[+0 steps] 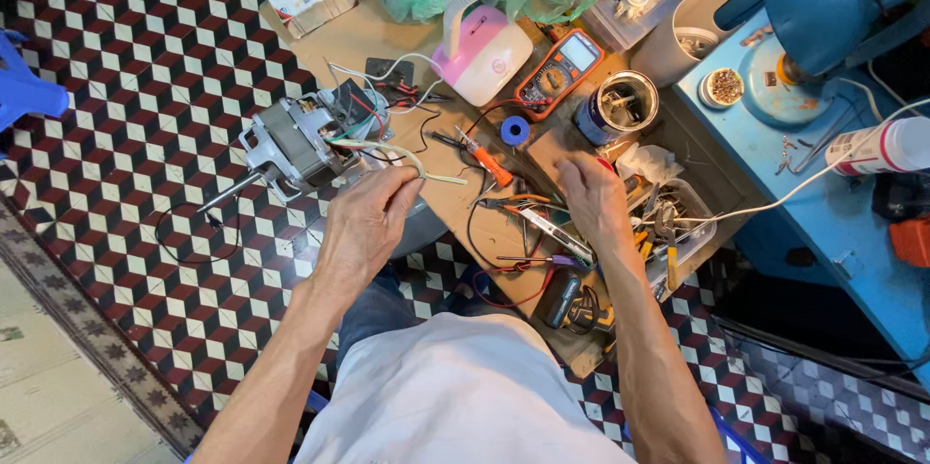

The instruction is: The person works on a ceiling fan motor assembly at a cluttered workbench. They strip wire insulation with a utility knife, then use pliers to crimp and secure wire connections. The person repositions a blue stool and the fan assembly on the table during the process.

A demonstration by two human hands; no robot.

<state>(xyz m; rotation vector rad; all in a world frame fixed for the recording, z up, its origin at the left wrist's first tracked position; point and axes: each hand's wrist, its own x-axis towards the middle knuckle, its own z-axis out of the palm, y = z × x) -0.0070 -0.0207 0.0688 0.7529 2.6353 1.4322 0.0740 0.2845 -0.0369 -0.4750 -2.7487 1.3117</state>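
Grey steel and copper: the small electric motor with a bare shaft (295, 144) sits at the left edge of the worn wooden workbench (387, 38), shaft pointing out over the checkered tile floor (145, 67).

Head view, left side. My left hand (366, 217) is closed around the pale sleeved wire bundle (407, 159) that leads out of the motor; fingers pinch it just beside the motor housing. Loose red, black and white leads (397, 86) fan out behind the motor, unconnected as far as I can tell. By my judgement the wiring is open and unfinished: nothing looks joined or taped yet.

Head view, right side. My right hand (593, 198) reaches down into the clutter at the edge of the clear plastic tray of hand tools (693, 222); fingers are curled, but whether they grip anything I cannot tell. The orange-handled screwdriver (484, 162) lies between my hands, untouched. The orange digital multimeter (560, 72) rests further back, beside the pink and white soldering fume unit with a ribbed hose (481, 52). A small blue spool (514, 130) and an open metal tin (625, 104) are near it.

Judgement: motor out and leads exposed; testing or joining is left. The blue desk lamp (833, 9) stands on the blue side table (852, 222).
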